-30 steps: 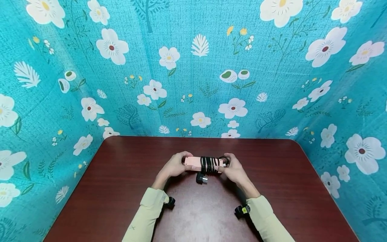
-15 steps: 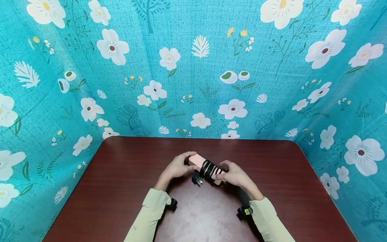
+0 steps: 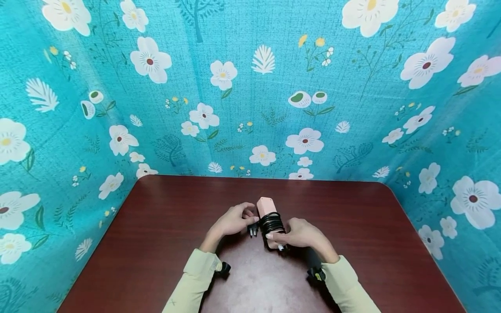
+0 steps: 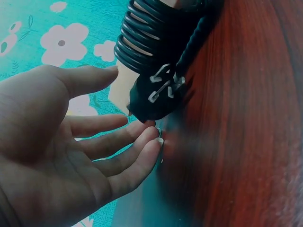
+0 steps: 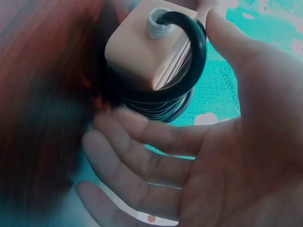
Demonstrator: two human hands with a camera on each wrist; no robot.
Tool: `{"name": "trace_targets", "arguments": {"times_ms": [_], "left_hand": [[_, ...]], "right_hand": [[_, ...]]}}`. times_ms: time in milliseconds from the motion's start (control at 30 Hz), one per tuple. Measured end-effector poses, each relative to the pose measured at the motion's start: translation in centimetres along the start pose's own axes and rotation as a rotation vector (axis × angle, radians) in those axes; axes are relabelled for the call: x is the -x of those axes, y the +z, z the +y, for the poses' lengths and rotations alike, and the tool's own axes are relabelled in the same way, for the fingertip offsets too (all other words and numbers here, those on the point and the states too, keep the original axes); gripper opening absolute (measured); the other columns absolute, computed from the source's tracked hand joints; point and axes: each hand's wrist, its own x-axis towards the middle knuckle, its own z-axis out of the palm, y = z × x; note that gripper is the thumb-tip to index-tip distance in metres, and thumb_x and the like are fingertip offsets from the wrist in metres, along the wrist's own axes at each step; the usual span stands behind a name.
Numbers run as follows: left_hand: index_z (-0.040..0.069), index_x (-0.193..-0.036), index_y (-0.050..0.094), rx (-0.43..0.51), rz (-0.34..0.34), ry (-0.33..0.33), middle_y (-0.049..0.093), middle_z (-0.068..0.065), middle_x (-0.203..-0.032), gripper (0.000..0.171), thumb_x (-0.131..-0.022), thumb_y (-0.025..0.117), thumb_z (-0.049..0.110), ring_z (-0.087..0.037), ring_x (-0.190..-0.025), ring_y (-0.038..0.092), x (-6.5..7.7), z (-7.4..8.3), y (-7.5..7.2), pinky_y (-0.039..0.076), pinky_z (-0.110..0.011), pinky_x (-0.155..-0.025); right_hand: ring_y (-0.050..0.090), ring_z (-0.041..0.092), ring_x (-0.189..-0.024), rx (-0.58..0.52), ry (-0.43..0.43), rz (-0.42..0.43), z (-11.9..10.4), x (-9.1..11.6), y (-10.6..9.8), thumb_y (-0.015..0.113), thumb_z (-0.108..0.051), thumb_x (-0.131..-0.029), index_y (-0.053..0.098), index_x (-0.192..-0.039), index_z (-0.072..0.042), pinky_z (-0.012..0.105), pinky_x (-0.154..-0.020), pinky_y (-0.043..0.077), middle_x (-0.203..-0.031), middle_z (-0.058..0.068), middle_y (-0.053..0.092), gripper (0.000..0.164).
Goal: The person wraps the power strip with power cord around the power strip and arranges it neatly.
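Observation:
A pink power strip (image 3: 266, 206) lies on the table, turned nearly lengthwise to the person. Black cord (image 3: 272, 222) is wound several times around its middle. The plug (image 3: 252, 229) hangs at its left side, prongs toward the person; the left wrist view shows this plug (image 4: 158, 94) close up. My left hand (image 3: 232, 221) is beside the strip's left edge, fingers relaxed and thumb near the plug, with a gap at the strip. My right hand (image 3: 305, 234) holds the near end, thumb over the top. In the right wrist view, the cord leaves a white collar (image 5: 160, 22) on the strip's end.
The dark red wooden table (image 3: 188, 195) has rounded far corners. A blue floral cloth (image 3: 250, 95) hangs behind it and along both sides. Each wrist wears a small black camera, such as the left one (image 3: 224, 269).
The power strip has turned clockwise from crosswise to nearly lengthwise, its right end swinging toward the person. My left hand has let go of its far end; the right hand moved nearer with the other end.

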Motion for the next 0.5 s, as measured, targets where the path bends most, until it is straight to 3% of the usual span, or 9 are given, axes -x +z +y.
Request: {"name": "trace_targets", "arguments": {"times_ms": [133, 233, 333, 500], "left_hand": [[0.002, -0.142, 0.059, 0.000, -0.008, 0.011, 0.075, -0.011, -0.116, 0.050, -0.101, 0.067, 0.030, -0.021, -0.107, 0.071, 0.14, 0.14, 0.07, 0.056, -0.042, -0.095], [0.002, -0.141, 0.060, 0.003, -0.025, 0.024, 0.076, -0.011, -0.115, 0.049, -0.102, 0.067, 0.030, -0.021, -0.105, 0.072, 0.17, 0.17, 0.14, 0.057, -0.042, -0.094], [0.003, -0.141, 0.060, 0.005, -0.043, 0.029, 0.076, -0.011, -0.114, 0.048, -0.102, 0.067, 0.031, -0.019, -0.099, 0.072, 0.14, 0.17, 0.24, 0.057, -0.042, -0.093], [0.004, -0.140, 0.061, 0.011, -0.049, 0.023, 0.075, -0.011, -0.114, 0.047, -0.102, 0.067, 0.031, -0.016, -0.096, 0.071, 0.10, 0.21, 0.34, 0.057, -0.043, -0.094]], "right_hand": [[0.051, 0.013, -0.062, -0.028, -0.006, 0.017, 0.08, -0.18, -0.23, 0.076, -0.066, -0.084, 0.064, -0.082, -0.011, 0.029, -0.056, 0.041, -0.067, -0.002, 0.057, 0.056], [0.059, 0.014, -0.073, -0.048, -0.011, 0.040, 0.03, -0.35, -0.29, 0.074, -0.064, -0.088, 0.065, -0.111, -0.003, 0.031, -0.064, 0.047, -0.083, 0.003, 0.066, 0.066], [0.063, 0.014, -0.080, -0.056, 0.003, 0.063, 0.01, -0.55, -0.25, 0.072, -0.065, -0.090, 0.061, -0.127, 0.002, 0.031, -0.068, 0.050, -0.094, 0.005, 0.070, 0.077], [0.066, 0.014, -0.083, -0.058, 0.030, 0.091, 0.05, -0.79, -0.16, 0.072, -0.065, -0.089, 0.060, -0.133, 0.000, 0.033, -0.070, 0.053, -0.098, 0.005, 0.073, 0.080]]}}
